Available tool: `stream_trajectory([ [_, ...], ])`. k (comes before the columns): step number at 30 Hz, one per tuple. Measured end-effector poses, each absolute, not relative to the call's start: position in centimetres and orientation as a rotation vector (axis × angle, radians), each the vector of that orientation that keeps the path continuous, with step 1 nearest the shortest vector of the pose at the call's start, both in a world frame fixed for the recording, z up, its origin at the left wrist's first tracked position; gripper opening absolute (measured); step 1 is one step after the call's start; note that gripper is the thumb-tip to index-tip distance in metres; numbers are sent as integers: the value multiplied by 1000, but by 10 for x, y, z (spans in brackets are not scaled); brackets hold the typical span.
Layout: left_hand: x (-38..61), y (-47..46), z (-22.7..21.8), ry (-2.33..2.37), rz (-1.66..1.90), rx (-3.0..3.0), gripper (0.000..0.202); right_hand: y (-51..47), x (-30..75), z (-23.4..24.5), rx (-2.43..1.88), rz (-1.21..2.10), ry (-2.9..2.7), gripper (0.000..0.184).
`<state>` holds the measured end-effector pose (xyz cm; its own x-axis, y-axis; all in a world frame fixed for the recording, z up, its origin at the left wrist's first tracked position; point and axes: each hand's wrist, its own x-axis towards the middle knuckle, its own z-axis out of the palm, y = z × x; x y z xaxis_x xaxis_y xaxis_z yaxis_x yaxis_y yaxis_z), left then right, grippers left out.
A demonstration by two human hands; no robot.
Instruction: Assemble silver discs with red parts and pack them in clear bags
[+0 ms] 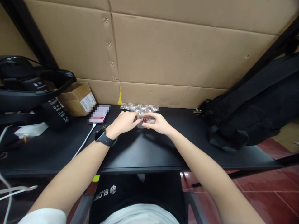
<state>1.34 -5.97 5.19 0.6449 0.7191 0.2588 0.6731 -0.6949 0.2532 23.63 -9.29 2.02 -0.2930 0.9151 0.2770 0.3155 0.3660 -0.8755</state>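
Both hands meet over the middle of the black table, fingertips almost touching. My left hand [126,123], with a dark watch on its wrist, is closed in a pinch. Opposite it, my right hand [157,122] curls thumb and fingers together around the same spot. Between them shows a small dark thing with red bits [144,119]; the fingers cover most of it and its kind cannot be made out. Just beyond the hands lie clear plastic packets [144,107] with shiny round shapes and red spots. Part of the clear plastic also shows beneath the fingers.
A phone [101,112] on a white cable [84,141] lies left of the hands. Behind it stand a cardboard box [78,98] and black gear [23,87]. A black bag [252,102] fills the right side. Cardboard panels [175,53] wall off the table's [144,152] back.
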Motion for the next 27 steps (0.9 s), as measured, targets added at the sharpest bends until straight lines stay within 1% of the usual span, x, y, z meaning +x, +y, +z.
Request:
stream_trajectory([
  [4, 8, -54, 46, 954, 286, 2815, 22, -96, 248, 29, -1260, 458, -2095, 40],
  [6, 6, -53, 42, 926, 192, 2869, 27, -98, 254, 36, -1317, 358, -2179, 37],
  [9, 7, -54, 39, 951, 37, 2859, 41, -100, 259, 43, -1420, 384, -2246, 24],
  [12, 9, -56, 39, 911, -87, 2827, 49, -103, 259, 46, -1535, 404, -2307, 22],
  [15, 12, -60, 40, 912, -143, 2842, 49, -106, 257, 49, -1619, 382, -2368, 23],
  [18, 16, -63, 40, 901, -117, 2864, 47, -108, 257, 50, -1658, 357, -2417, 23],
  [21, 19, -67, 39, 897, -83, 2876, 44, -109, 256, 50, -1651, 363, -2447, 22],
  [27, 17, -66, 36, 915, -141, 2816, 47, -105, 256, 45, -1605, 374, -2432, 20],
])
